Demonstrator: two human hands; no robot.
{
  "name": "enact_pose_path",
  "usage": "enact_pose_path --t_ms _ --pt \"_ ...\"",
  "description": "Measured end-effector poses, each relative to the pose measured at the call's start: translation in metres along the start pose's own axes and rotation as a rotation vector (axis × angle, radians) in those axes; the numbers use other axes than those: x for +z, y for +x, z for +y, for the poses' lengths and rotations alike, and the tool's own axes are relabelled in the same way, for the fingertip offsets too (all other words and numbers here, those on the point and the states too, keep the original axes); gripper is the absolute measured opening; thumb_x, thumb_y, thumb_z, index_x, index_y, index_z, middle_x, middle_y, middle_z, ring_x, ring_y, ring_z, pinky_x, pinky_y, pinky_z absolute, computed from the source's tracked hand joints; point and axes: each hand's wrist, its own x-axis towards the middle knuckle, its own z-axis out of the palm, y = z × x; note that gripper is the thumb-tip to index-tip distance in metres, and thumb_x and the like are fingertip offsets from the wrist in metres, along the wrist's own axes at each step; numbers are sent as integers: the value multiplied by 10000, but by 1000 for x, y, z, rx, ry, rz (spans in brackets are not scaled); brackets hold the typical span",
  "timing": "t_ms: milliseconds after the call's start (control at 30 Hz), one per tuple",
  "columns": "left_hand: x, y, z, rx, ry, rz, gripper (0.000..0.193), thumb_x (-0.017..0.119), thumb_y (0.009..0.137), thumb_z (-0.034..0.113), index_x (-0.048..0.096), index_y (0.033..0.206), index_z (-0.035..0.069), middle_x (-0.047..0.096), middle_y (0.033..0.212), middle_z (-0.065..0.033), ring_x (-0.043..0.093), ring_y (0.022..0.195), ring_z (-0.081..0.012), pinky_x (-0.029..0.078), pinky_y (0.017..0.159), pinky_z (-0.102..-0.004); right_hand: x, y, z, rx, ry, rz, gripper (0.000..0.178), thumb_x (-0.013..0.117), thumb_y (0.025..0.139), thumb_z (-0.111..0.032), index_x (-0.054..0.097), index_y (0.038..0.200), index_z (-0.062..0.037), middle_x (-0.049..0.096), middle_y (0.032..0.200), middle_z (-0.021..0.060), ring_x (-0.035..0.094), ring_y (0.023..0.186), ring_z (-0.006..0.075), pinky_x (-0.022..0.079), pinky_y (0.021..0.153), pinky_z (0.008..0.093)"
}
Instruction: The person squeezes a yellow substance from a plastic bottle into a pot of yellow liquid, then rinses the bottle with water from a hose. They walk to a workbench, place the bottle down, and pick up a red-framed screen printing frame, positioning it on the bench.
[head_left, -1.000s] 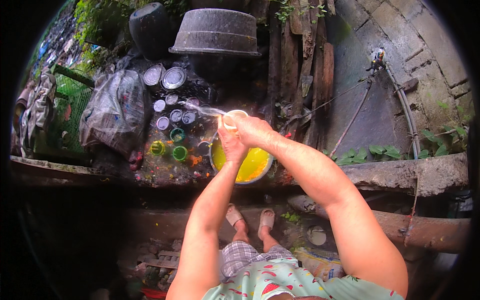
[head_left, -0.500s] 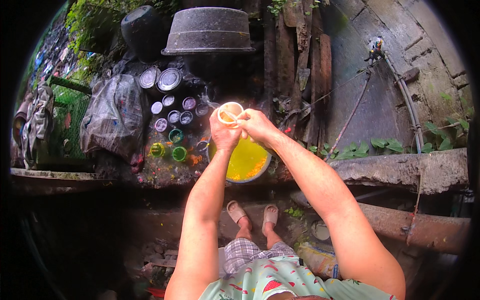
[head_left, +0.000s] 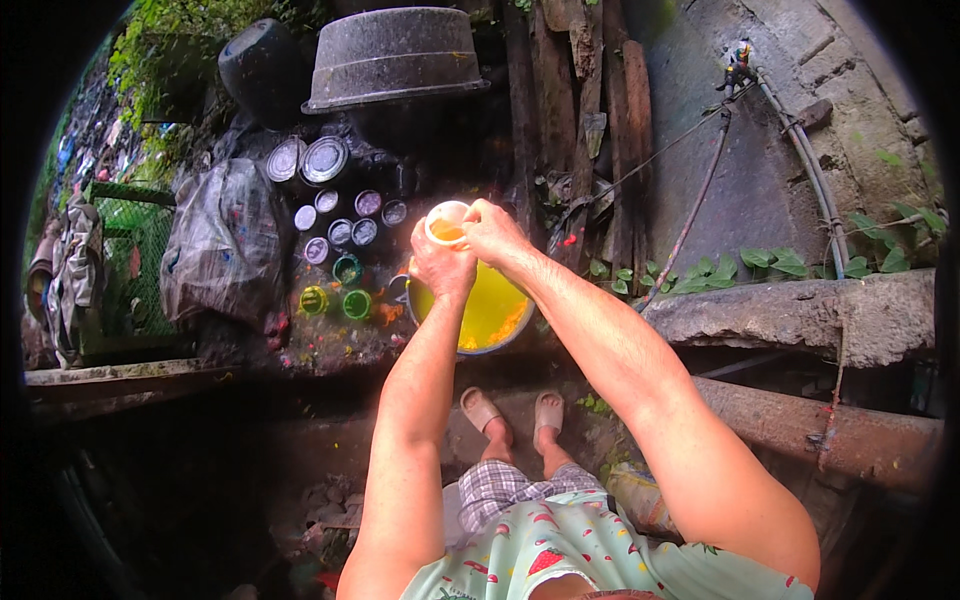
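Note:
A pale plastic cup (head_left: 447, 213) with an orange inside is held up over a round tub (head_left: 478, 351) of yellow liquid. My left hand (head_left: 442, 268) is wrapped round the cup's side. The fingers of my right hand (head_left: 494, 234) are bent and closed at its right rim; the fingertips are partly hidden. Orange-yellow bits float along the right side of the yellow liquid. My hands and forearms cover part of the tub.
Left of the tub stand several small lidded cans and jars, including a yellow-green jar (head_left: 313, 300) and a green jar (head_left: 356, 304). Behind is an upturned dark basin (head_left: 395, 58). Wooden planks (head_left: 583, 110) lean at the back; a concrete ledge (head_left: 780, 318) runs right.
The view has shifted slightly, moving the surroundings left and up. The cup is tipped differently, and my right fingers sit higher along its rim. Both hands stay at the cup.

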Motion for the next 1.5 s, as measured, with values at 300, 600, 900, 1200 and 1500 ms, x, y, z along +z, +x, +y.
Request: enact_pose_path --t_ms 300,600,900,1200,1500 --pt "-13 -3 1 46 -219 -108 950 976 719 372 492 1485 87 675 1382 -201 694 1278 -393 533 1127 -483 1 -2 3 -56 -56 -43 237 680 962 -205 704 1160 -77 775 1218 229 739 1183 411 581 1006 515" --pt "-12 -4 -8 34 -350 -179 1170 1049 611 399 439 1548 52 641 1433 -206 660 1345 -365 506 1177 -465 -5 -3 8 -50 -99 -23 223 648 1002 -213 697 1175 -82 776 1207 224 746 1170 409 583 1021 517" --pt "-12 0 -16 19 -437 -297 1157 1040 688 243 366 1601 15 603 1482 -197 620 1377 -284 489 1190 -394 -3 -14 1 -79 -158 -157 285 656 994 -243 721 1229 -97 775 1256 211 747 1191 394 579 1033 516" --pt "-26 -3 -9 146 -356 -293 1086 1045 667 254 420 1528 33 592 1452 -171 631 1343 -274 507 1169 -406 -8 -12 13 -43 -155 -45 269 656 984 -257 707 1193 -96 775 1235 227 750 1173 409 581 1018 520" --pt "-6 43 -33 -70 -712 -294 826 961 705 213 592 1427 56 705 1300 -114 699 1203 -256 559 1094 -404 4 -46 28 -149 15 -37 462 745 992 -230 624 1387 -24 774 1154 251 759 1120 385 590 949 465"
